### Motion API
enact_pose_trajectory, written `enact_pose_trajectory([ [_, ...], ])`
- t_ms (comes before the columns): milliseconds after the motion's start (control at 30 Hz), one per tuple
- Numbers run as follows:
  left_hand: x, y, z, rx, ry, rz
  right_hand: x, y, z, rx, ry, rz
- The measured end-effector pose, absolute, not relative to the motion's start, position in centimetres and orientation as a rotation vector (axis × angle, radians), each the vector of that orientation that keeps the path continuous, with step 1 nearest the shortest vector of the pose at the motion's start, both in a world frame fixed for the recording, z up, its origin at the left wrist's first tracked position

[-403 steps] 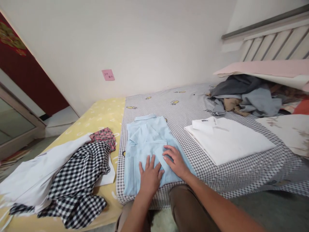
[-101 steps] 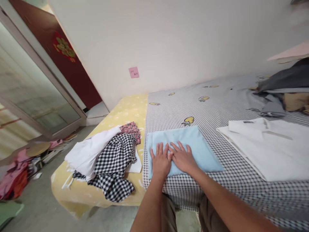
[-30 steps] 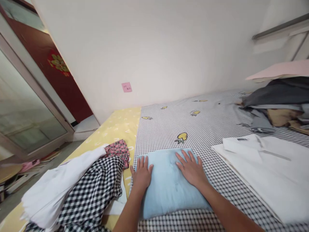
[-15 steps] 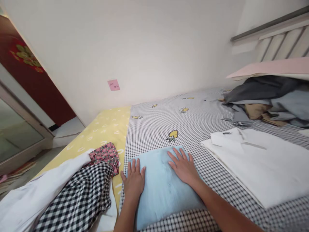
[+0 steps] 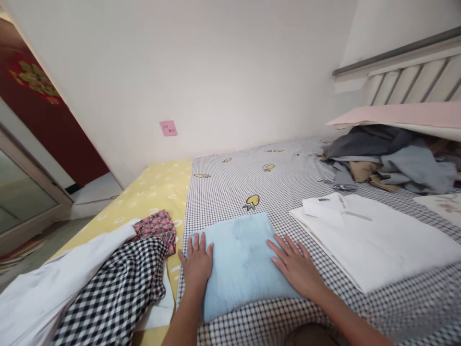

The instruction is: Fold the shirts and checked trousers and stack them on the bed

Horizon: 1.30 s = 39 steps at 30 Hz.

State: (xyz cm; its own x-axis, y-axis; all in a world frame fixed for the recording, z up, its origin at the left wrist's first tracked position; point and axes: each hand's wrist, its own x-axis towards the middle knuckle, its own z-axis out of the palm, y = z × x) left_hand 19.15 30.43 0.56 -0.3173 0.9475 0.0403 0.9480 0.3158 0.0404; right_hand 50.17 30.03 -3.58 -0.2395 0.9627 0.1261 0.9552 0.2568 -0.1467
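Note:
A light blue shirt (image 5: 239, 264), folded into a flat rectangle with small buttons down its middle, lies on the checked bedsheet (image 5: 226, 190). My left hand (image 5: 197, 263) rests palm down on its left edge, fingers spread and holding nothing. On the opposite side, my right hand (image 5: 297, 266) lies flat over the right edge, its fingers also apart. To the right of that hand is a folded white shirt (image 5: 378, 235) with its collar and label showing.
On the left lie a black-and-white checked garment (image 5: 118, 288), a white garment (image 5: 65, 283) and a pink patterned cloth (image 5: 158, 230). Dark and grey clothes (image 5: 374, 149) are heaped at the back right under a pink board (image 5: 399, 114). A pink note (image 5: 168, 128) sticks to the wall.
My right hand has slid right and a little down, from the shirt's upper middle to its right edge. My left hand stays on the left edge. The view has shifted slightly.

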Motion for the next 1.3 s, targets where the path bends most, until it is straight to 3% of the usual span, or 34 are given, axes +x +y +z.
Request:
enact_pose_trajectory([
  [333,19.0,30.0,0.5,-1.808,-2.612,-0.189,50.1,29.6,-3.7,-1.826,-2.307,0.005],
  [833,16.3,23.1,-1.5,-1.747,-2.643,-0.428,50.1,29.2,-3.7,-1.845,-2.287,-0.011],
  [1167,15.8,21.5,-2.5,-1.817,-2.628,-0.598,52.2,28.7,-3.2,-1.745,-1.902,0.541],
  [1300,16.0,21.2,-2.9,-1.822,-2.634,-0.675,50.9,25.8,-1.4,-1.647,-1.831,0.287],
])
